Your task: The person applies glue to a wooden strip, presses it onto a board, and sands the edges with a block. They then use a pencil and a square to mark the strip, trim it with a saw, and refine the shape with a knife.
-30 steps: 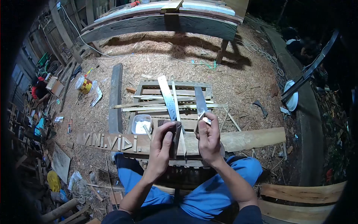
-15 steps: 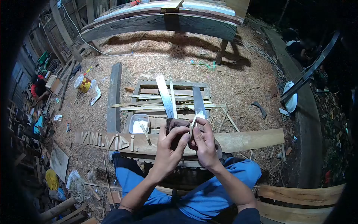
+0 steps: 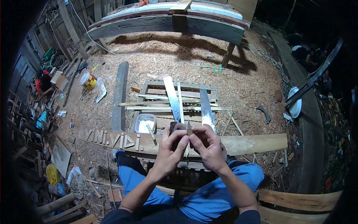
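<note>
Hands (image 3: 170,154), apart a second ago, now nearly meet, grip clamped on wood sliver (image 3: 189,129).

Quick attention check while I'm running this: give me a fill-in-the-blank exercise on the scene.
1. The left hand and right hand meet at a thin piece, and the trousers below are ____.
2. The letters on the plank sit toward its ____ end in this view.
3. After VINI, these letters spell ____.
4. The stuff inside the tub is coloured ____.
Missing words: blue; left; VIDI; white.
</note>
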### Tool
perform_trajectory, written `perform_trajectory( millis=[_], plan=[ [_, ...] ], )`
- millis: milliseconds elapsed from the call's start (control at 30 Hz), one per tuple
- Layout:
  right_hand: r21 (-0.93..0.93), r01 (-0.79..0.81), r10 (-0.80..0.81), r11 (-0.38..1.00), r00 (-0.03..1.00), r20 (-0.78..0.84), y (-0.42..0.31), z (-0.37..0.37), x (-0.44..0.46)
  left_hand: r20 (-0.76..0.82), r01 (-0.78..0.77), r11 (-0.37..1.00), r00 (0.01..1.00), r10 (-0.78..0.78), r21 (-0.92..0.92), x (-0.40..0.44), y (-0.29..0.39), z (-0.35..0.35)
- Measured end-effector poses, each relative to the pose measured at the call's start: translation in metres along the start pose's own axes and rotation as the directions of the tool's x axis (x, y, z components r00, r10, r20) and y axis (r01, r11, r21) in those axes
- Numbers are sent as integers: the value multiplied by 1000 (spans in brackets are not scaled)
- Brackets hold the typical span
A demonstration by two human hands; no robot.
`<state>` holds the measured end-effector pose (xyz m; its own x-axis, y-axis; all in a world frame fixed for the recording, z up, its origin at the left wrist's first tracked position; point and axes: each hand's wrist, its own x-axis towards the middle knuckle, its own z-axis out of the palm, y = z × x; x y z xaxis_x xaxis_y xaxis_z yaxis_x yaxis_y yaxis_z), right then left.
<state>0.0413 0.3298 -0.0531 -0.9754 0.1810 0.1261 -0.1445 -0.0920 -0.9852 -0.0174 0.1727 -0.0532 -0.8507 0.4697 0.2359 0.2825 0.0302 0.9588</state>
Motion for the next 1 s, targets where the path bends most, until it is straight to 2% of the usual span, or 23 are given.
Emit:
perform_trajectory(
  millis=[133,200,233,300,367,500,600,733,800,867,900,933,1000],
  plan=[
    [27,-10,9,1000,999,32,-6,1,3,39,87,996,996,-86,-22,-3,-4,-3],
    [208,-128,104,970,987,121,-10,-1,3,51,104,995,993,-104,-8,-3,-5,-3],
    [207,-127,104,970,987,120,-10,-4,3,35,72,997,997,-72,2,-3,-6,-3],
    [285,-264,208,922,955,212,-9,-9,3,17,41,999,999,-41,11,-3,-6,-3],
    [260,-237,192,936,963,186,-9,-4,3,68,63,996,995,-66,56,-3,-2,-5],
    [159,-149,134,976,986,103,-8,0,1,29,44,995,998,-47,94,-5,4,0],
    [169,-146,135,975,988,72,-5,-4,2,54,63,993,996,-68,97,-4,5,0],
    [149,-48,46,988,999,15,-9,-4,4,64,79,997,995,-79,3,-1,1,2],
    [-56,24,-27,998,998,-61,-5,-4,4,51,105,993,993,-102,-47,1,-4,3],
    [-120,-1,-9,993,996,-87,-1,-4,4,6,95,969,995,-97,-226,4,-9,3],
    [-185,-24,3,982,993,-116,0,-3,4,21,164,949,986,-165,-270,3,-10,-1],
    [-185,-25,3,982,993,-117,2,-3,4,-3,163,945,985,-171,-283,4,-9,-3],
    [-473,132,-185,871,980,-68,4,0,5,-16,143,938,988,-156,-315,7,-15,-5]
  ],
)
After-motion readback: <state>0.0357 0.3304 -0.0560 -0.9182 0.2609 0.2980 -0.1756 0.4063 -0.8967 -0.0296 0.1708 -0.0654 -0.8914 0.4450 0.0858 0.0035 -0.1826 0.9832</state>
